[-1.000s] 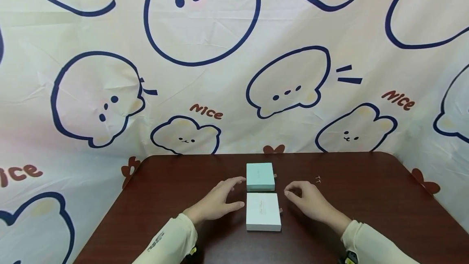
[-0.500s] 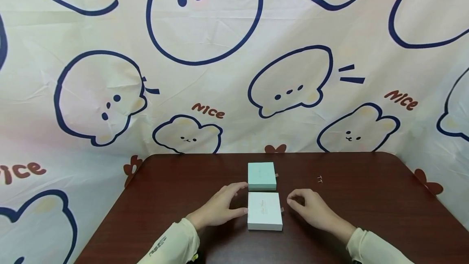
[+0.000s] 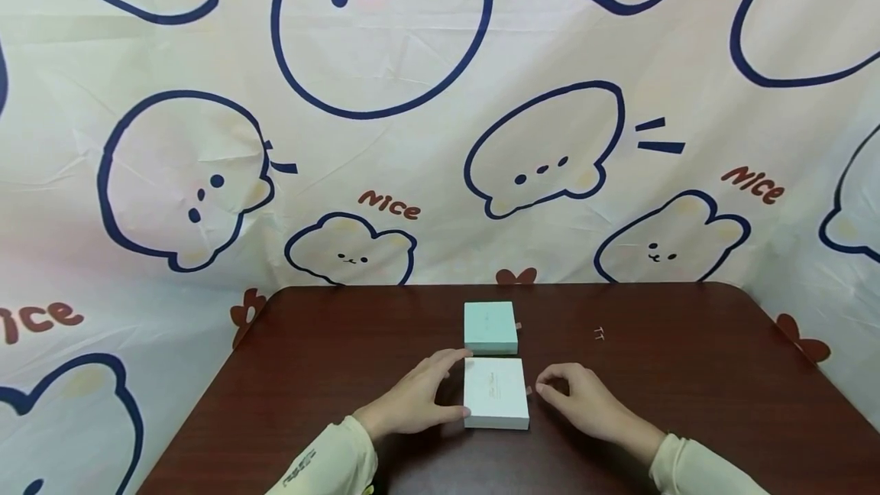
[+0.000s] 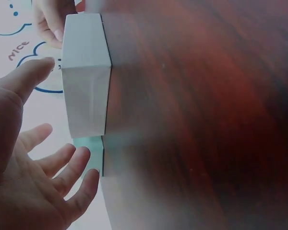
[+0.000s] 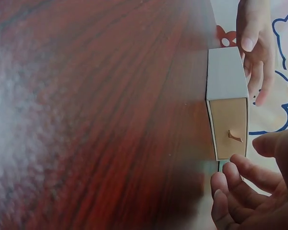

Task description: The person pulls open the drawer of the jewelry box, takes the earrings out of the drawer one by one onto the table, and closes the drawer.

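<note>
A white drawer-style box lies flat on the table in the head view, with a mint green box just behind it. My left hand is at the white box's left side, fingers spread and thumb by its near left corner; contact is unclear. Over on the right side, my right hand hovers near the small ribbon tab on the drawer's tan front. Its thumb and fingers stay apart in the right wrist view, around nothing. The green box is mostly hidden in both wrist views.
Two tiny light-coloured pieces lie on the dark wood table to the right of the green box. A second small tab sticks out of the green box. A cartoon-printed cloth hangs behind the table.
Both hands have come nearer the table's front: the left from between the two boxes to beside the white one, the right down to the white box's tab. The boxes stay put.
</note>
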A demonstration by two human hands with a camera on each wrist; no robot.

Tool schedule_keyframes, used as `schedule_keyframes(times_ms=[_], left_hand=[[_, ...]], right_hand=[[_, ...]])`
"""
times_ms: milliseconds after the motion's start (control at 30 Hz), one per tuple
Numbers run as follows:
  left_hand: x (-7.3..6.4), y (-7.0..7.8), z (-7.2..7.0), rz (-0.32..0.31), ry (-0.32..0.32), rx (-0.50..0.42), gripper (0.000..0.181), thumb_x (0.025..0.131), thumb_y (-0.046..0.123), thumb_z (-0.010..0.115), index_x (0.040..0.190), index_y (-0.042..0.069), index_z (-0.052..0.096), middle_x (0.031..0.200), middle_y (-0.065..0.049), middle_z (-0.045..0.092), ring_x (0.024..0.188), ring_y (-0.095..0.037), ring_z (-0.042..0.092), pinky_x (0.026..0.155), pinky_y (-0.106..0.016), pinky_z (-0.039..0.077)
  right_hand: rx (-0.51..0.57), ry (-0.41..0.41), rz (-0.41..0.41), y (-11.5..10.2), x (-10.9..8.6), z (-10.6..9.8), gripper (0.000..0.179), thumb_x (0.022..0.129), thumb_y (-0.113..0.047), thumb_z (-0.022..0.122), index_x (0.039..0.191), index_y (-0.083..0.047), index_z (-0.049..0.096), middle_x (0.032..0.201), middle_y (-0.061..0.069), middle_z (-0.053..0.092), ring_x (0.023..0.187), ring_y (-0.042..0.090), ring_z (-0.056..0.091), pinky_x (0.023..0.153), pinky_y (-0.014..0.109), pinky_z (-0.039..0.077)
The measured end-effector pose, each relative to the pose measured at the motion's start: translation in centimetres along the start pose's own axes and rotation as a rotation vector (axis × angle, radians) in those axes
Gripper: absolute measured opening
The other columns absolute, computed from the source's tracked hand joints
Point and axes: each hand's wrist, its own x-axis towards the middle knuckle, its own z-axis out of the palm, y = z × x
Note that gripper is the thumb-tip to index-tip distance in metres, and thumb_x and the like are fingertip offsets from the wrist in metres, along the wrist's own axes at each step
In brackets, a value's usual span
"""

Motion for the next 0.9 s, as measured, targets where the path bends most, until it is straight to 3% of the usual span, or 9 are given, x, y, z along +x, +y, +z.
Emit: schedule_keyframes(times_ms=[467,700,900], left_hand=[[0.9,-0.4,0.6,-0.023,-0.040,-0.078,0.103,0.082,0.036,0.085,0.160,0.010,0.023,0.159,-0.009,0.035,0.118,-0.020,0.054,0.095,-0.034,0.048],[1.4,-0.9,0.8,-0.002,-0.046,-0.115,0.109,0.079,0.034,0.087,0.161,0.012,0.018,0.153,-0.010,0.039,0.112,-0.019,0.054,0.090,-0.032,0.047],[1.6,-0.7,0.7,-0.019,-0.088,-0.137,0.109,0.081,0.036,0.086,0.162,0.015,0.017,0.162,-0.008,0.030,0.114,-0.018,0.054,0.093,-0.035,0.047]], right_hand=[[0.050,-0.066,0.020,0.6,0.5,0.4,0.012,0.098,-0.025,0.065,0.099,-0.019,0.075,0.100,-0.008,0.073,0.103,0.014,0.064,0.086,0.031,0.050],[0.116,-0.099,0.002,0.6,0.8,0.4,0.017,0.099,-0.026,0.065,0.100,-0.013,0.076,0.099,-0.002,0.073,0.088,0.007,0.057,0.075,0.025,0.047],[0.163,-0.122,0.021,0.4,0.9,0.3,0.020,0.099,-0.025,0.064,0.101,-0.009,0.076,0.095,0.004,0.071,0.073,0.004,0.054,0.065,0.024,0.047]])
